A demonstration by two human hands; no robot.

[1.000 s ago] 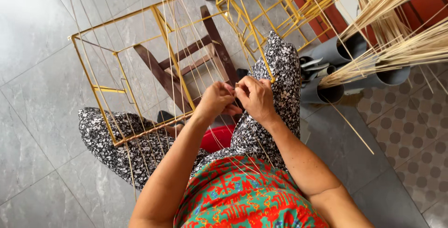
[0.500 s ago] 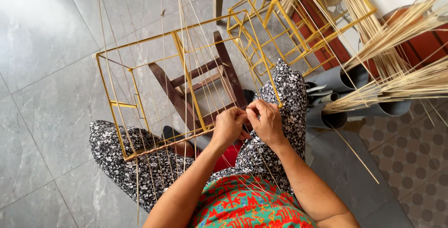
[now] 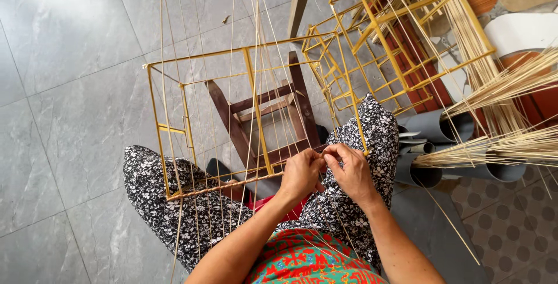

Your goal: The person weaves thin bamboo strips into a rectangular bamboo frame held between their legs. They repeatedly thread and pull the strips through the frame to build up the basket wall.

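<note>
fingers of the left hand (image 3: 301,173) and right hand (image 3: 349,169) pinch thin pale bamboo strips (image 3: 318,157) at the yellow square wire frame (image 3: 256,110)'s near edge.

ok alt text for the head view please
Seen from above, a seated person's left hand and right hand meet at the near edge of a yellow wire box frame threaded with thin bamboo sticks, over a dark wooden stool.

Single head-worn view, looking steeply down, close over lap, grey tiled floor (image 3: 70,86) beyond
</note>
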